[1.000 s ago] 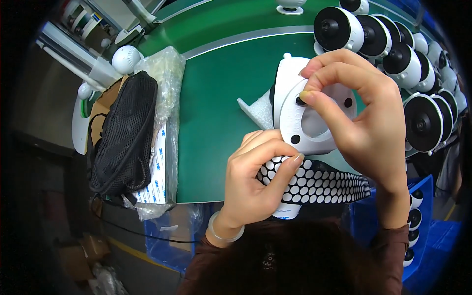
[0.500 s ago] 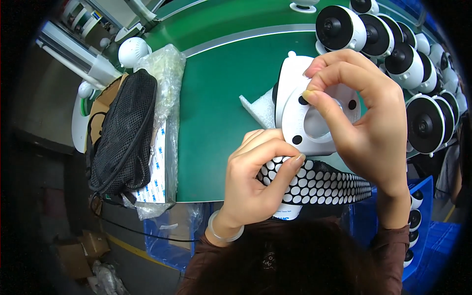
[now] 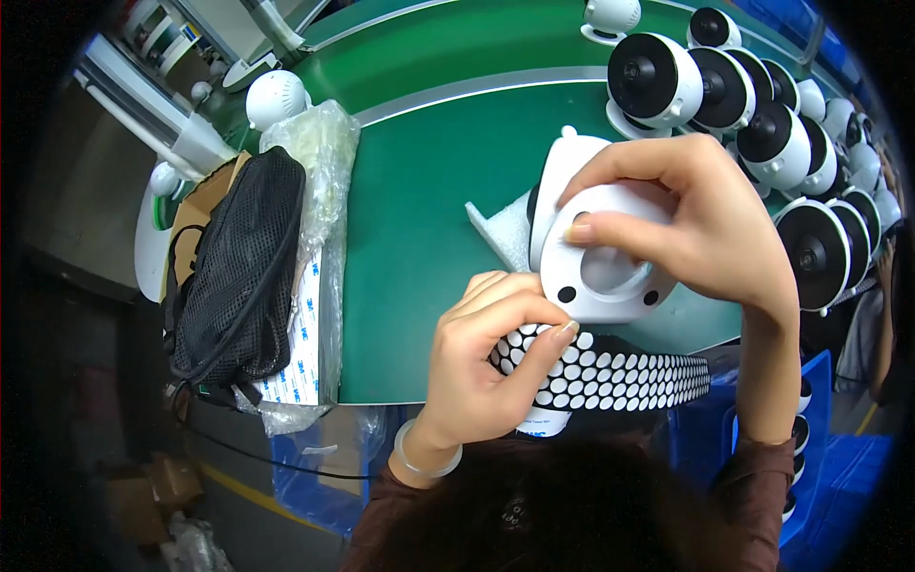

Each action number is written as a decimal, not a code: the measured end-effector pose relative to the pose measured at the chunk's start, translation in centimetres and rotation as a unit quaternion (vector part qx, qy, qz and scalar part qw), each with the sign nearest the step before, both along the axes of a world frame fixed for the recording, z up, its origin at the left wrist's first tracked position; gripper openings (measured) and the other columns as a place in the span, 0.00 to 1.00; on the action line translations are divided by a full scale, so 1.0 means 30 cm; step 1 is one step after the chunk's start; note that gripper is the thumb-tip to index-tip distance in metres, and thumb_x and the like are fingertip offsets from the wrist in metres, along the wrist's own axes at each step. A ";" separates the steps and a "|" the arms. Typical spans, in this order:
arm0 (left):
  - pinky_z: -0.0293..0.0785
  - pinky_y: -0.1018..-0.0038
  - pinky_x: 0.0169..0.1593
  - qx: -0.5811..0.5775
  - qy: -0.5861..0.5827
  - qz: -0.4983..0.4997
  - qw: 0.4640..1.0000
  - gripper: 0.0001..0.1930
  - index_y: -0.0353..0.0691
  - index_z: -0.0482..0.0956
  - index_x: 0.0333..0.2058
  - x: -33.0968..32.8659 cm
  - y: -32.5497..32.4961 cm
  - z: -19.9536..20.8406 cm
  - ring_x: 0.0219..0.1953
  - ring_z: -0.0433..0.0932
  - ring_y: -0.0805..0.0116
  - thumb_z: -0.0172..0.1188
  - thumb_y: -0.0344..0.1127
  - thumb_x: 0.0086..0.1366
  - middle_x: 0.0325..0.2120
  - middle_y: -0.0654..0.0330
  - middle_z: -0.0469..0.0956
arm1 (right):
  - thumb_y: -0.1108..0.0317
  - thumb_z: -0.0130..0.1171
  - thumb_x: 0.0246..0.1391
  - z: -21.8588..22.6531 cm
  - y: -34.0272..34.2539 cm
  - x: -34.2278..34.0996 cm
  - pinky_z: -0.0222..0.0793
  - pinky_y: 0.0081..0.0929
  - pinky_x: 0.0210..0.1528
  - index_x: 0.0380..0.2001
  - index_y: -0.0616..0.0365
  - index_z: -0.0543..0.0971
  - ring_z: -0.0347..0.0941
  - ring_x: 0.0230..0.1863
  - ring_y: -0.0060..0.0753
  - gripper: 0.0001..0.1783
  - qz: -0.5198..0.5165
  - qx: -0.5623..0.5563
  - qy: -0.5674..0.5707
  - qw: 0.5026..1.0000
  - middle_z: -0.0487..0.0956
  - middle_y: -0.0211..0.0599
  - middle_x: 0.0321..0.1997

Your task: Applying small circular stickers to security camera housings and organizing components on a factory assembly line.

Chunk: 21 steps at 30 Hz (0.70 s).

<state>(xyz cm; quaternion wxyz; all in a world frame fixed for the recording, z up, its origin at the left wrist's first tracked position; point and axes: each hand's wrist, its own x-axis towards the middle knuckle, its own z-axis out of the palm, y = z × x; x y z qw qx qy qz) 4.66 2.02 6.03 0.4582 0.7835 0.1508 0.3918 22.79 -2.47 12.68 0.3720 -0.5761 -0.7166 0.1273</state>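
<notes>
A white round-headed camera (image 3: 570,157) lies tipped over on the green table, its ring-shaped base turned up toward me. Two black pads show plainly on that base, and a third is partly covered by my right thumb. My right hand (image 3: 701,214) grips the base, thumb pressed on its face and fingers curled behind the rim. Just below, my left hand (image 3: 491,353) pinches a black strip of white round stickers (image 3: 624,375) between thumb and forefinger. The strip trails off to the right. White foam (image 3: 505,234) sits beside the camera.
Several finished-looking black-and-white cameras (image 3: 653,81) crowd the right and far right. At the left lie a black mesh bag (image 3: 238,267), bubble wrap (image 3: 329,162) and printed sheets (image 3: 303,348). Blue crates (image 3: 319,477) stand below the table's near edge (image 3: 381,404).
My right hand has gone from a fingertip pinch at a black pad to a thumb pressed flat there, fingers round the base. My left hand still pinches the strip. The view has shifted slightly.
</notes>
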 end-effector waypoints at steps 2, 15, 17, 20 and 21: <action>0.64 0.75 0.38 -0.031 0.001 0.011 0.999 0.02 0.35 0.75 0.23 -0.009 0.007 0.000 0.30 0.72 0.63 0.58 0.24 0.48 0.29 0.55 0.76 | 0.68 0.58 0.48 0.042 0.046 0.012 0.62 0.09 0.19 0.26 0.66 0.77 0.68 0.18 0.13 0.10 0.009 -0.125 0.085 0.988 0.75 0.31 0.18; 0.62 0.73 0.38 -0.031 0.100 -0.014 0.994 0.02 0.33 0.77 0.21 -0.167 0.059 0.015 0.26 0.68 0.70 0.57 0.24 0.46 0.41 0.47 0.75 | 0.63 0.59 0.40 0.009 0.764 0.010 0.69 0.35 0.38 0.30 0.60 0.76 0.74 0.36 0.47 0.14 -0.074 0.069 -0.189 0.977 0.77 0.49 0.31; 0.61 0.73 0.37 -0.035 0.095 -0.014 0.995 0.01 0.34 0.77 0.21 -0.162 0.072 0.003 0.26 0.69 0.70 0.57 0.24 0.47 0.40 0.47 0.75 | 0.65 0.57 0.42 -0.041 0.825 -0.017 0.69 0.37 0.35 0.31 0.58 0.72 0.73 0.34 0.45 0.12 -0.054 0.116 -0.275 0.953 0.77 0.44 0.30; 0.61 0.74 0.37 -0.024 0.075 -0.067 0.995 0.00 0.37 0.77 0.21 -0.149 0.094 -0.001 0.23 0.70 0.69 0.59 0.25 0.47 0.37 0.51 0.77 | 0.66 0.56 0.42 -0.136 0.932 0.066 0.69 0.36 0.33 0.31 0.55 0.71 0.73 0.35 0.40 0.10 -0.002 0.156 -0.362 0.919 0.76 0.39 0.29; 0.61 0.74 0.37 -0.023 0.074 -0.072 0.994 0.01 0.37 0.77 0.21 -0.145 0.099 -0.002 0.22 0.70 0.70 0.59 0.25 0.47 0.37 0.52 0.77 | 0.67 0.56 0.42 -0.173 0.961 0.113 0.69 0.35 0.32 0.30 0.55 0.70 0.72 0.35 0.38 0.10 0.026 0.190 -0.402 0.896 0.75 0.37 0.30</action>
